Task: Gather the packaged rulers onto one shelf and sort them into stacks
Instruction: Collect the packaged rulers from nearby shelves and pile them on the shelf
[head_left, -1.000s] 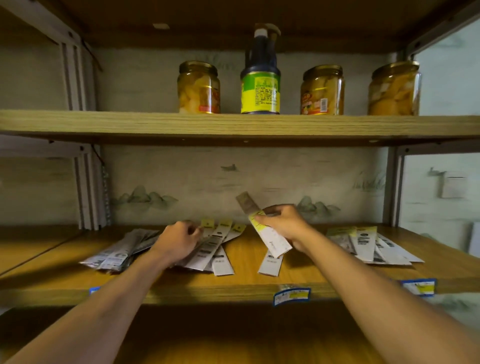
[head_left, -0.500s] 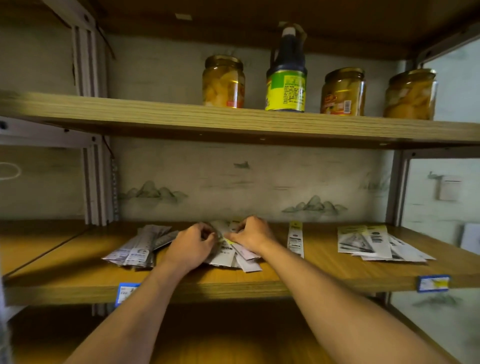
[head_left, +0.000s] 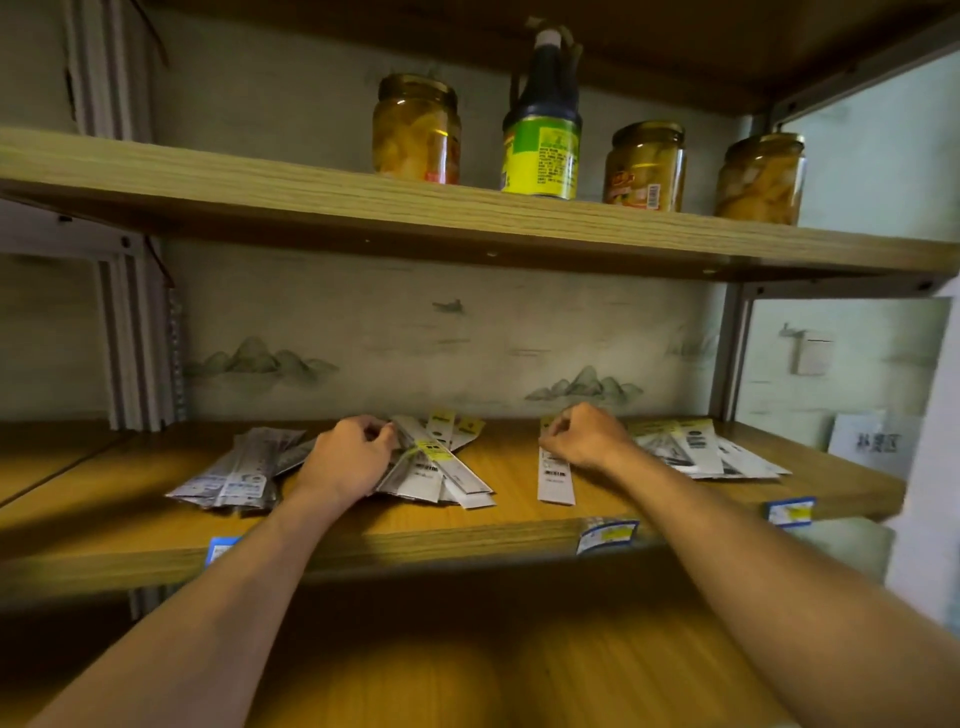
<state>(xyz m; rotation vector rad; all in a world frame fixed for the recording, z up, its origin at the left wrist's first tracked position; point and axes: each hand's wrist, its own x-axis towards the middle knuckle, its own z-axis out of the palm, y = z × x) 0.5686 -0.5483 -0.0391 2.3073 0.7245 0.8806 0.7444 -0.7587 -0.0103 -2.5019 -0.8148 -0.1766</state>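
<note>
Packaged rulers lie in groups on the middle wooden shelf (head_left: 509, 525). A grey pile (head_left: 228, 478) sits at the left. A fanned middle pile (head_left: 441, 467) with yellow tops lies under my left hand (head_left: 348, 457), whose curled fingers hold its upper edge. A single white ruler pack (head_left: 556, 480) lies alone right of centre; my right hand (head_left: 584, 436) pinches its upper part with curled fingers. Another spread pile (head_left: 706, 449) rests at the right.
The shelf above carries three jars of yellow preserves (head_left: 415, 130) and a dark sauce bottle (head_left: 543, 114). Blue price tags (head_left: 605, 535) hang on the shelf's front edge. A metal upright (head_left: 727, 353) stands at the right, a lower shelf (head_left: 441, 675) below.
My right hand left the middle pile and moved right to the single ruler pack. My left hand stays on the middle pile.
</note>
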